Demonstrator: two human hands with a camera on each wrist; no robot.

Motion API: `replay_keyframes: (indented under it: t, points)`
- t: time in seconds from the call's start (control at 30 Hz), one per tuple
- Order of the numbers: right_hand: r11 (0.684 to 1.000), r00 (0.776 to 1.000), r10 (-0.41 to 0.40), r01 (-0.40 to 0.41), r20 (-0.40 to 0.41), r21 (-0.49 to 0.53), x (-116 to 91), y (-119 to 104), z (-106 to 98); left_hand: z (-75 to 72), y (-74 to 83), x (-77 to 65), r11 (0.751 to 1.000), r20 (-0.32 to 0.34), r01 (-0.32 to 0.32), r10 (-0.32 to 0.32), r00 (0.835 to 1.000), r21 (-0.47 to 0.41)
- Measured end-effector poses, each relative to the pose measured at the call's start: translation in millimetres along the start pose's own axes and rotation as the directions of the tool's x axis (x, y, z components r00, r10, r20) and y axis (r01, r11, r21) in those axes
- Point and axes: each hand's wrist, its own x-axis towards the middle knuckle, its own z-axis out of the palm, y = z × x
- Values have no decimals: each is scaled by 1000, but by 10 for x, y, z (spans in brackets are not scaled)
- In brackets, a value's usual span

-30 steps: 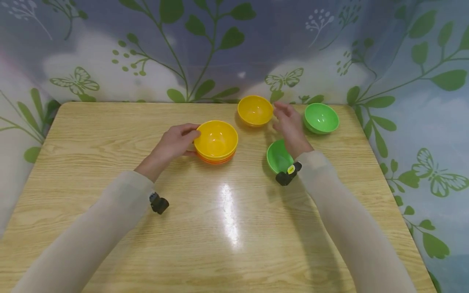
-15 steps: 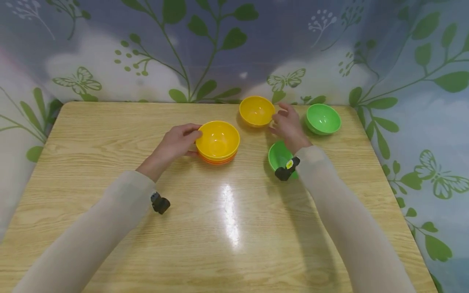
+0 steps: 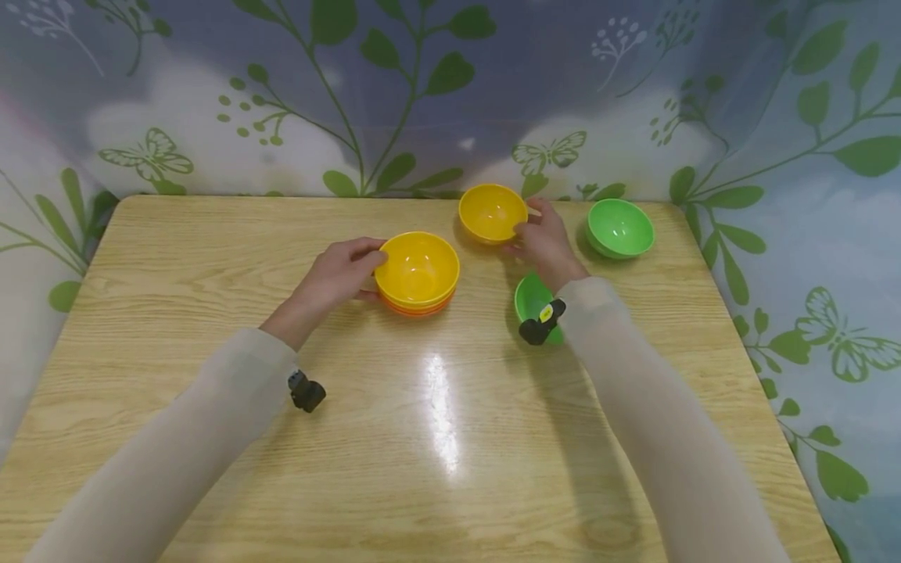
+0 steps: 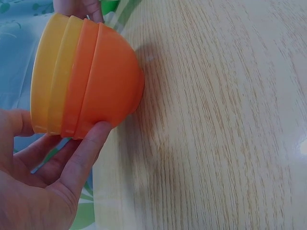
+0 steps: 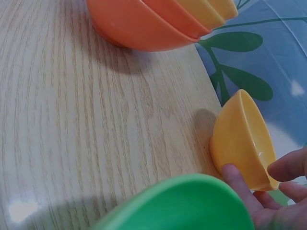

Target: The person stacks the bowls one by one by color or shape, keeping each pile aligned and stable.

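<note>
A stack of nested bowls stands upright left of the yellow bowl, two yellow ones over two orange ones. My left hand holds the stack at its left side, thumb at the upper rim and fingers against the lower wall. At the table's back edge, a single yellow bowl sits upright. My right hand pinches its right rim, and in the right wrist view a fingertip touches the bowl's outer wall. Beneath the right wrist a green bowl is partly hidden.
Another green bowl stands near the back right corner of the wooden table. A leaf-patterned curtain hangs behind the table and along its right side.
My right hand has moved left from beside the single yellow bowl and taken hold of its rim. The left hand and the stack stay in place.
</note>
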Motion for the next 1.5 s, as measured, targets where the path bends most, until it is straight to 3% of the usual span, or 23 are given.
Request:
replay_keyframes:
  t: [0.67,1.5]
  points:
    - [996,999,33,-31,25,-84,34,-23,63,1,-26,5,1000,0,-14,14,1000,-11]
    - [999,997,-45,45,56,-5,-131,-173,-67,-17,-16,-9,1000,10,-14,14,1000,-18]
